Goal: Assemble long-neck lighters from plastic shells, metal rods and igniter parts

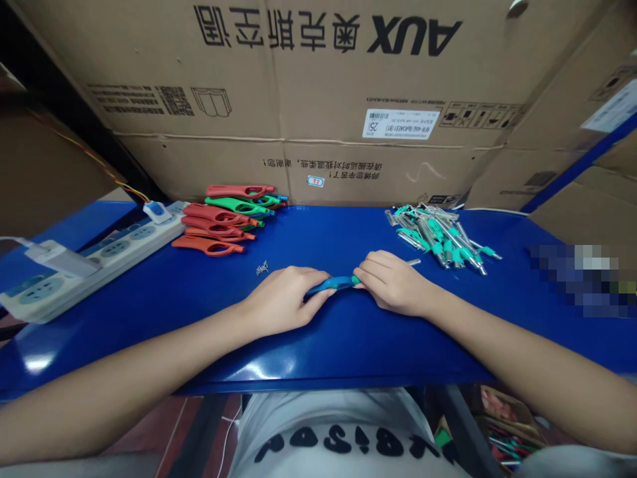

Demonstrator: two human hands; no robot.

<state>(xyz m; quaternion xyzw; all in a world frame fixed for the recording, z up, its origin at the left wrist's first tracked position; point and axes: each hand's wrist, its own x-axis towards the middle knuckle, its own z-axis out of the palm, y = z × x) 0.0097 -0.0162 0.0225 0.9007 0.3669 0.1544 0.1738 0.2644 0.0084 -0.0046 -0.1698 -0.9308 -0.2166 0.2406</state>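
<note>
A blue plastic lighter handle with a green bit at its right end is held between my hands, just above the blue table. The fingers and thumb of my left hand pinch its left end. My right hand has its fingers curled round the right end, by the green part, and covers that tip. Behind my left hand lies a stack of red and green lighter handles. Farther back, to the right, is a heap of metal tubes with teal parts.
A white power strip with plugs runs along the left side. Small metal bits lie by my left hand, and a loose tube lies behind my right hand. A tall cardboard wall closes off the back of the blue table.
</note>
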